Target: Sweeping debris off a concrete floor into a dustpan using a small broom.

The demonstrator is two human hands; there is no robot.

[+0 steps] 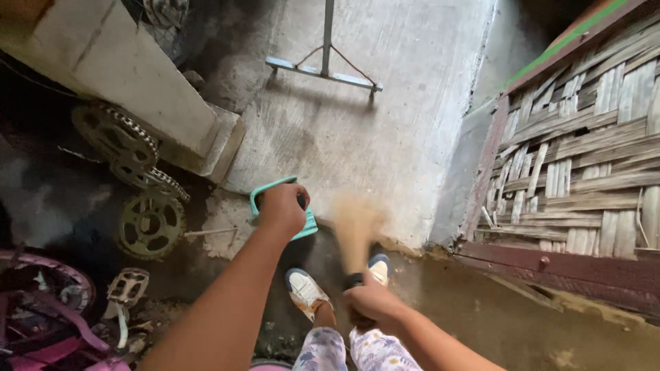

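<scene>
The left hand is clamped on the handle of a teal dustpan set on the concrete floor. The right hand is closed round a small hand broom, its bristles motion-blurred just beside the pan. To sweep well, I judge: keep the pan's lip flat against the floor, make short strokes toward it, and keep grit off the sandalled feet.

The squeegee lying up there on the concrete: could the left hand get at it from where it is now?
Probably not without stepping forward. The left hand grips the teal dustpan, and the squeegee lies well beyond it across bare concrete floor; nothing blocks the way.
</scene>
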